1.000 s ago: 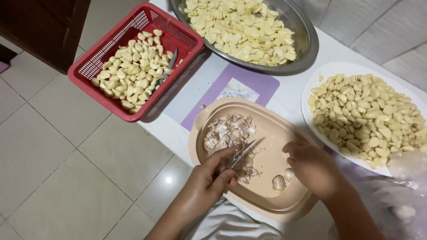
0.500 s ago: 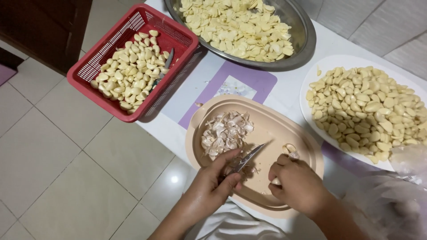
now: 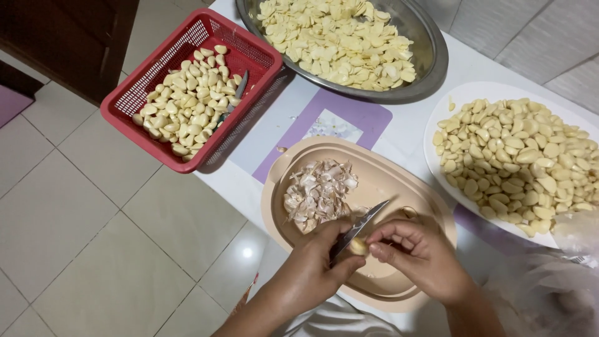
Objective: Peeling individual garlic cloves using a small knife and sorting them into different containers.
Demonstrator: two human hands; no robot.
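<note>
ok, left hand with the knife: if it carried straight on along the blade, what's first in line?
Probably the far rim of the tan tray, since the knife in the left hand points up-right; beyond it the white plate of garlic. Depth is unclear.

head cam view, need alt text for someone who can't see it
Over a beige tray holding garlic skins, the left hand holds a small knife to a garlic clove pinched by the right hand. Peeled cloves fill a red basket, steel bowl and white plate.

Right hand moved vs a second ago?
Yes. The right hand moved from the beige oval tray's right side toward its near edge, meeting the small knife.
</note>
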